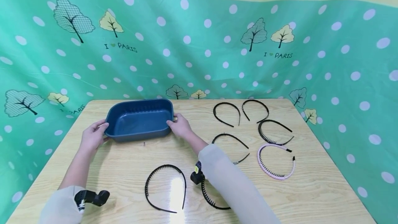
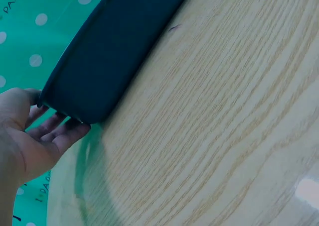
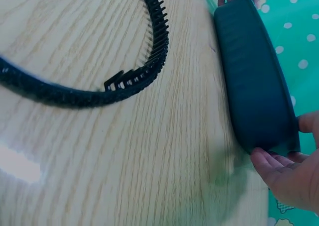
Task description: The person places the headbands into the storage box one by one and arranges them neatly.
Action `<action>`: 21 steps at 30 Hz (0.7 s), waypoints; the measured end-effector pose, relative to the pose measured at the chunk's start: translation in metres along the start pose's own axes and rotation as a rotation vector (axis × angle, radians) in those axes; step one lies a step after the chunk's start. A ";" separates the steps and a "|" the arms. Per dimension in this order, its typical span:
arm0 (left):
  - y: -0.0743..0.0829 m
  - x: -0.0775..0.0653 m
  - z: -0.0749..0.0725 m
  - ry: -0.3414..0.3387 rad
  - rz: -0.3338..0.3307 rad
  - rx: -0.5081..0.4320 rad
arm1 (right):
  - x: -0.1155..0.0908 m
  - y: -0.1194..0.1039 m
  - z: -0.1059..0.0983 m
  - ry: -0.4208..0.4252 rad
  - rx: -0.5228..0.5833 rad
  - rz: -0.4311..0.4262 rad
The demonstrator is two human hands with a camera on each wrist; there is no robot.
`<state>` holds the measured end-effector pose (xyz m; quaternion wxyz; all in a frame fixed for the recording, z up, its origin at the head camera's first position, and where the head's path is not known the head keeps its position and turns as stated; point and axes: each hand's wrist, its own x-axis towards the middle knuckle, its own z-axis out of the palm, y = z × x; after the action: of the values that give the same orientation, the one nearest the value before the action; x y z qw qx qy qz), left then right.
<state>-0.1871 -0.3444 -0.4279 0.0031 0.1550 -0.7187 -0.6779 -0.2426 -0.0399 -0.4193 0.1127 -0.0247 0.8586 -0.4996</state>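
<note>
Pale wood table [image 1: 124, 182], green dotted cloth [image 1: 199, 44] hung behind it. Up by the near edge there's a black headband [image 1: 168, 166], and a pink headband [image 1: 259, 158] over toward the right edge. Further back, near the far left corner, is the blue bin [image 1: 140, 122], long axis pretty much along the far edge. It's right between both hands, neither nearer: left hand [image 1: 92, 137] gripping one end, right hand [image 1: 181, 127] the other, thumbs over the rim.

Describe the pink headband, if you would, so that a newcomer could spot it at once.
On the wooden table, look well right of the blue tub. The pink headband lies on the near side of the rightmost black headband. Only it is pink; the others are black.
</note>
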 end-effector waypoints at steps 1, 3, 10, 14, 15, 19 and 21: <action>0.000 -0.001 0.000 -0.003 0.004 -0.016 | 0.000 0.000 0.000 0.000 -0.004 -0.001; 0.000 -0.002 0.001 -0.012 0.019 -0.030 | -0.001 0.000 -0.001 -0.001 -0.013 -0.003; 0.002 -0.005 0.008 -0.045 0.068 -0.103 | -0.009 0.002 -0.011 0.001 -0.029 0.002; 0.003 -0.005 0.013 -0.052 0.082 -0.096 | -0.012 0.005 -0.016 -0.002 -0.027 -0.001; 0.003 -0.005 0.014 -0.052 0.084 -0.091 | -0.012 0.006 -0.017 -0.002 -0.028 -0.005; 0.003 -0.004 0.020 -0.049 0.094 -0.054 | -0.012 0.008 -0.023 0.001 -0.042 -0.016; 0.003 -0.003 0.023 -0.045 0.099 -0.043 | -0.013 0.008 -0.026 0.004 -0.047 -0.018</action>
<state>-0.1900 -0.3214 -0.4263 0.0238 0.1039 -0.7107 -0.6954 -0.2354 -0.0112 -0.4118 0.1056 -0.0341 0.8700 -0.4804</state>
